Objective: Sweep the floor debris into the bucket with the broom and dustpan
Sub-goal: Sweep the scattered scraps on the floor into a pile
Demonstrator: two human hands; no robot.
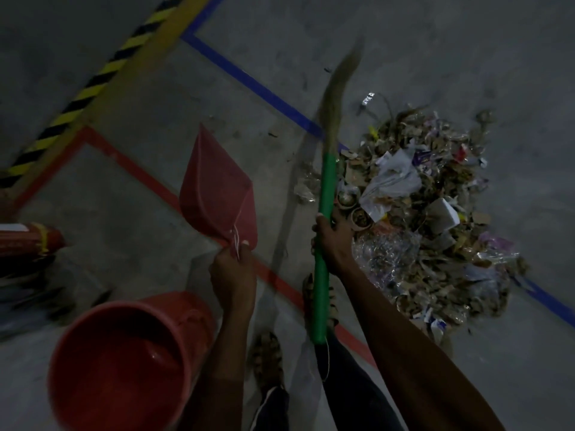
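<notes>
**Tools in hand, pile ahead**

Bucket (118, 365): at my feet, mouth up, ready for loads. Left hand (233, 275): wrapped round the dustpan (217, 194) handle, pan raised off the floor. Right hand (331, 241): clasping the broom (326, 194), bristles lifted. Debris (426, 213): heaped beyond, unswept.

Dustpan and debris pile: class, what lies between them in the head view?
The broom, gripped by the right hand, stands between the dustpan and the debris pile, above bare concrete floor crossed by a blue line.
</notes>
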